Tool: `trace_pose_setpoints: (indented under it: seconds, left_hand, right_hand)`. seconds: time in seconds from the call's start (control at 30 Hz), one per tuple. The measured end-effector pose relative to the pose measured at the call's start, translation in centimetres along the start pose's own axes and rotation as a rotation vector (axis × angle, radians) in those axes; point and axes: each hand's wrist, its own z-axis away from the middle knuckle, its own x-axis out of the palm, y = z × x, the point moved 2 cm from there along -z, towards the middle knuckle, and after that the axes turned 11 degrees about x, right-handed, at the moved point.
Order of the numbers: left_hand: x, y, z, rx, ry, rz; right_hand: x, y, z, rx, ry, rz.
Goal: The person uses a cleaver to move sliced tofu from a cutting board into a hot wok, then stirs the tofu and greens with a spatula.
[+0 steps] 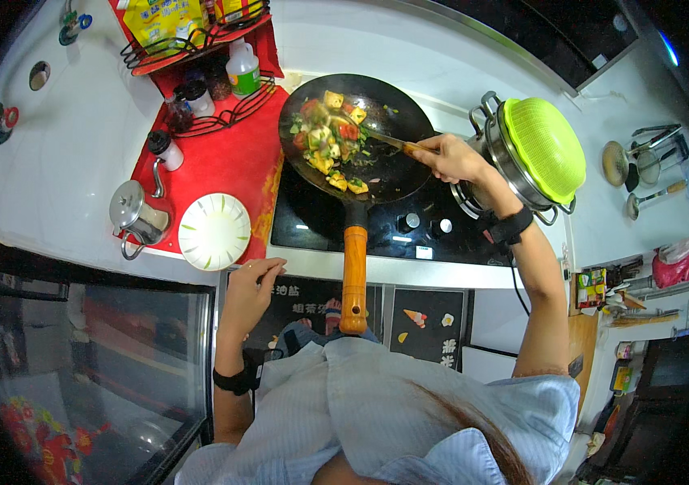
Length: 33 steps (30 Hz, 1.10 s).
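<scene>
My right hand [457, 159] grips the wooden handle of a metal cooking utensil [388, 139], held over a black wok [398, 167]. The utensil's head is partly hidden among cooked food [326, 139], with yellow browned pieces, red chunks and chopped greens, on the wok's left side. The wok's wooden handle [355, 273] points toward my body. My left hand [253, 294] holds nothing; its fingers are loosely bent at the counter's front edge, just below a white plate [215, 231] with green leaf-like marks.
The wok sits on a black glass cooktop [381, 242] with two knobs. Right of it stands a steel pot [496, 151] bearing a green plastic basket [544, 148]. A steel oil pot [141, 212], a capped jar [165, 150] and a seasoning rack [223, 124] occupy the left. Ladles and strainers [648, 167] hang at right.
</scene>
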Motion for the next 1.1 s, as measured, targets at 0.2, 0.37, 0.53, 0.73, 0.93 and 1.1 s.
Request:
trace_pose_setpoints:
  seconds: [0.2, 0.37, 0.53, 0.73, 0.93, 1.1]
  left_hand:
    - [0.5, -0.1, -0.9, 0.024, 0.007, 0.081]
    - [0.4, -0.7, -0.4, -0.038, 0.007, 0.032]
    - [-0.1, -1.1, 0.6, -0.062, -0.002, -0.024]
    - [-0.6, -0.1, 0.3, -0.018, -0.025, -0.041]
    - [0.0, 0.2, 0.1, 0.023, -0.042, 0.007]
    - [0.1, 0.2, 0.1, 0.03, -0.004, 0.097]
  right_hand:
    - [-2.6, 0.2, 3.3, -0.192, 0.218, 0.227]
    - [-4.9, 4.0, 1.2, 0.369, -0.077, -0.234]
    - [-2.5, 6.9, -4.6, 0.579, -0.371, -0.755]
    - [-0.6, 2.6, -4.2, 0.309, -0.331, -0.507]
    - [-2.1, 0.1, 3.0, 0.036, -0.066, -0.049]
    - [-3.0, -1.8, 10.4, -0.273, 0.235, 0.426]
